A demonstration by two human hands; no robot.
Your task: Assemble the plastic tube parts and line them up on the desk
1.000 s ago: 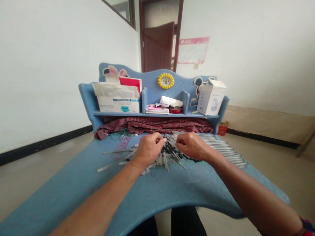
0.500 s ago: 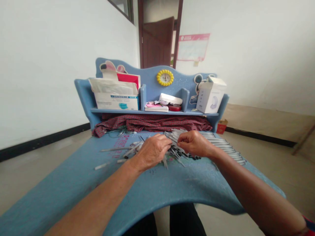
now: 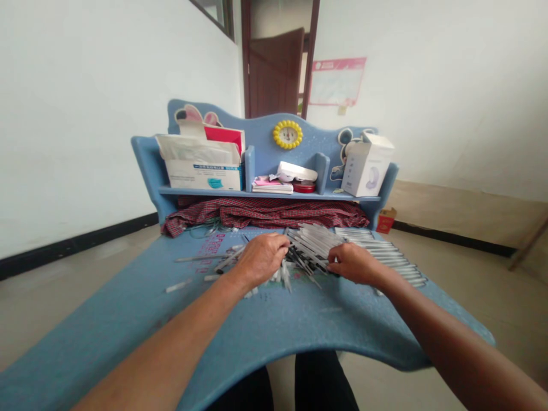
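Moved: in the last half sec. the R hand (image 3: 353, 262) has slid out toward the person's R & the L hand (image 3: 264, 257) has drawn back a bit L; gap btwn them is wider, so more of the pile (image 3: 314, 241) shows.
L hand: fingers curled, thumb in close, over the pile's L part; can't tell if it grips anything.
R hand: fingers bent, tips down at the pile's R edge, by some black bits; can't tell if one is pinched.
Pile: pen parts, clear tubes + black & white pcs, mid-table, btwn & beyond the hands, lying at all angles.
Row: pens (image 3: 396, 258) laid side by side, R of pile, past the R hand.
Strays: white pc (image 3: 177, 286) on its own, far L; long thin pc (image 3: 197, 258) near it, a bit farther back.
Table: blue (image 3: 291, 322), curved front edge, person's dark-clad legs below.
Back of table: red check cloth (image 3: 274, 212), bunched under the shelf (image 3: 264, 137).
Shelf: mask box (image 3: 188, 174) L, booklets (image 3: 272, 188) & red tin (image 3: 303, 187) mid, white box (image 3: 363, 171) R; yellow-rimmed clock (image 3: 287, 135) on the back panel.
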